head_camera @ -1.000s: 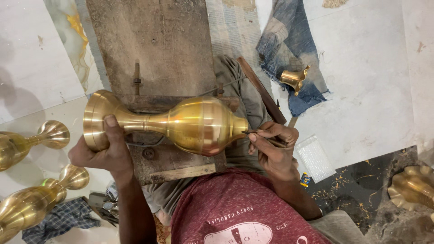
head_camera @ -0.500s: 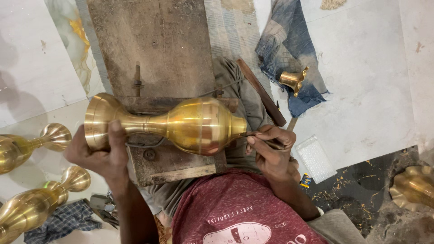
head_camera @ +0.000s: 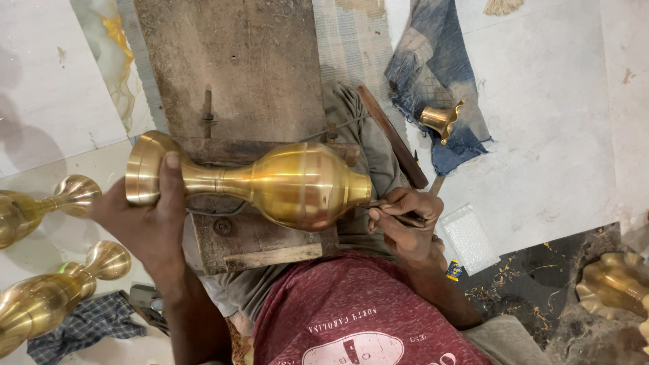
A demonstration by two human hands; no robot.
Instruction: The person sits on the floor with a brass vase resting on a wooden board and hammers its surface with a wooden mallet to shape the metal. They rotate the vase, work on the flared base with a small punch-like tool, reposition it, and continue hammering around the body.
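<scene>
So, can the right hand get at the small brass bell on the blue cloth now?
Probably yes: the right hand holds a thin tool, but the way to the small brass bell looks free beyond the dark stick.

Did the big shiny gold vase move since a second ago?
No, hardly at all. The brass vase lies across the same wooden block, gripped at its flared end by the left hand.

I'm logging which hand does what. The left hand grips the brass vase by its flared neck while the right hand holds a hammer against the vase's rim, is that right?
Not quite. In the head view the right hand holds a thin, pencil-like tool, not a hammer, with its tip at the vase's narrow end. The rest stands: the left hand grips the brass vase by its flared neck.
</scene>
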